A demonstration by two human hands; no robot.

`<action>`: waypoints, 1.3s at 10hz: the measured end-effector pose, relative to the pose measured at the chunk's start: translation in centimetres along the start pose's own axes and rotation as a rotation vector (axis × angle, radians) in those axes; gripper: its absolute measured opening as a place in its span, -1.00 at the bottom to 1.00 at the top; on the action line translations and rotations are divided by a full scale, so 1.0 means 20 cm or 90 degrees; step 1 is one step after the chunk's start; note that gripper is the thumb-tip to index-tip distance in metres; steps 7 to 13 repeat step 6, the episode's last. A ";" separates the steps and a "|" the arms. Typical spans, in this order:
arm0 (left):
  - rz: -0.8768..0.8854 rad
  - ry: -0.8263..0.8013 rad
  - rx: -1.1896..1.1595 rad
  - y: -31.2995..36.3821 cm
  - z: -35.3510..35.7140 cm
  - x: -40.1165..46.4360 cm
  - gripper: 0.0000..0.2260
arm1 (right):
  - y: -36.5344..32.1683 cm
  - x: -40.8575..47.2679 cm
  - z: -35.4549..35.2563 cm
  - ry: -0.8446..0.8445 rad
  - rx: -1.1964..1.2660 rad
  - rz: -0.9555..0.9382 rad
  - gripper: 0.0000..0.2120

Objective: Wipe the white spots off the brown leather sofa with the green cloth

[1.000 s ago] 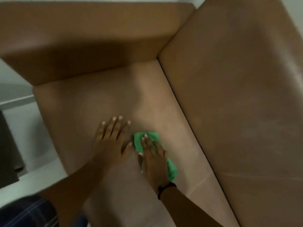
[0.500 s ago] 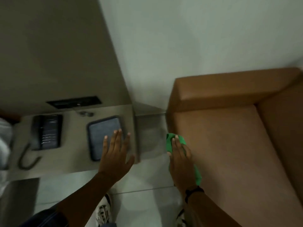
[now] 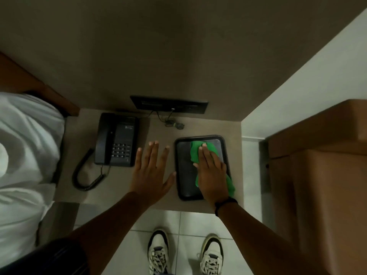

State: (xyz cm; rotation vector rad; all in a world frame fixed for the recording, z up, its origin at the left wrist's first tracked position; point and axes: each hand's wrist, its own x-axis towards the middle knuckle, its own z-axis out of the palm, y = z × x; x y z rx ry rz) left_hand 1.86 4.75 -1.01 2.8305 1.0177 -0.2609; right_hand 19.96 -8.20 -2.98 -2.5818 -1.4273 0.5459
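My right grip (image 3: 212, 175), fingers straight, presses the green cloth (image 3: 195, 153) into the black tray (image 3: 184, 185) centre-right; left grip (image 3: 152, 173) spread, empty; sofa (image 3: 321, 185) at right edge untouched, no spots discernible: wiping judged finished.

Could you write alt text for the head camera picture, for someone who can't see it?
A right hand presses a green cloth onto a black tray on a side table; the open left hand is beside a black telephone.

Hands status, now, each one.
Left hand: open, spread flat, holding nothing.
Right hand: open, pressing the green cloth flat onto the black tray.
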 end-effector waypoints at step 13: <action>0.013 0.046 -0.056 -0.11 0.23 0.06 -0.21 | -0.05 0.10 0.36 -0.079 -0.094 -0.030 -0.36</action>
